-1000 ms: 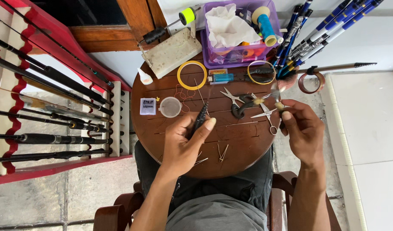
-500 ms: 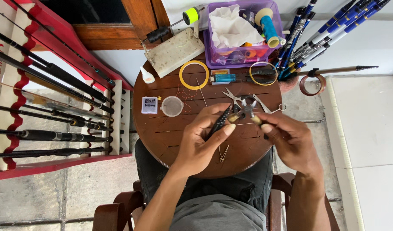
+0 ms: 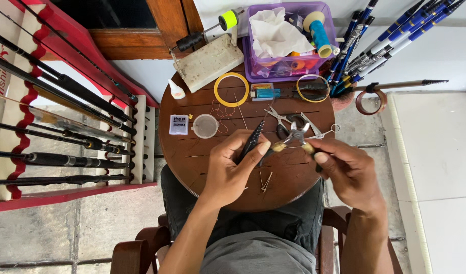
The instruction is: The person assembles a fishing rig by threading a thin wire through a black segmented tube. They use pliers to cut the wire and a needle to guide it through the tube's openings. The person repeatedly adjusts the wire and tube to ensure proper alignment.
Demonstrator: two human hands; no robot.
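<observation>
The bench [image 3: 192, 167] is dark brown wood, slatted, with a dull sheen. On it, the scissors [image 3: 283, 121] and pliers [image 3: 295, 136] are bright bare metal. The rod piece [image 3: 253, 141] held above the bench is black and ribbed, matt. The bin [image 3: 288, 71] at the bench's far edge is clear purple plastic, glossy, holding crumpled white paper [image 3: 273, 33]. The small cup [image 3: 205, 126] is cloudy plastic. The rings [image 3: 231, 89] are smooth yellow plastic.
</observation>
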